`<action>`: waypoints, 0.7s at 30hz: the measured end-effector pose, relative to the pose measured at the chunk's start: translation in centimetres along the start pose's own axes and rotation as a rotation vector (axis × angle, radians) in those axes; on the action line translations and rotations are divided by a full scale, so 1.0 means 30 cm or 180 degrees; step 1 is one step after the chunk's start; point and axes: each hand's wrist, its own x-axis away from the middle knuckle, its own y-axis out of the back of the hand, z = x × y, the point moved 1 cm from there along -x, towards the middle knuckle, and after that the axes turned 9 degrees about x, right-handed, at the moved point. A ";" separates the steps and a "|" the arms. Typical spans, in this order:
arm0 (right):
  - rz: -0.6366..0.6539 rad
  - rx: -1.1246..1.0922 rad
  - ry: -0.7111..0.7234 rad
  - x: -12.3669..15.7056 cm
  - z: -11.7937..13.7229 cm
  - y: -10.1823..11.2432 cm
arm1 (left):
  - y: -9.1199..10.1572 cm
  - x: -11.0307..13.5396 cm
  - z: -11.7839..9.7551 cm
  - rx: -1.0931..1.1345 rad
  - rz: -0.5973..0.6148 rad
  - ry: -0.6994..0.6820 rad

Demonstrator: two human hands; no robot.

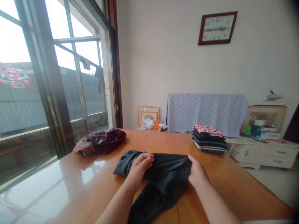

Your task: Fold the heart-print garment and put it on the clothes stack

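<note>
A dark grey garment [161,183] lies crumpled on the glossy wooden table [98,193] in front of me. My left hand [139,169] is closed on a fold of its upper edge near the middle. My right hand [197,172] grips the cloth at its right edge, fingers tucked into the fabric. The lower part of the garment trails toward me between my forearms.
A loose heap of dark red and striped clothes [100,141] sits at the table's left by the window [46,77]. A neat stack of folded clothes [209,139] stands at the far right. Beyond are a dotted cover [205,110], a white cabinet [263,151] and a wall clock [217,28].
</note>
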 end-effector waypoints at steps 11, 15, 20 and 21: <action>0.0184 -0.0518 -0.0453 0.004 0.055 0.000 | 0.014 0.002 0.001 -0.0052 -0.0615 -0.0178; 0.0619 -0.0388 -0.0512 0.077 0.056 -0.070 | -0.037 0.028 0.010 -0.0254 -0.0184 0.0079; 0.1432 -0.0131 -0.0426 0.176 0.048 -0.165 | -0.090 0.066 0.018 -0.0328 0.0576 0.0206; 0.1521 -0.0080 -0.0399 0.189 0.046 -0.178 | -0.092 0.068 0.024 -0.0332 0.0722 0.0216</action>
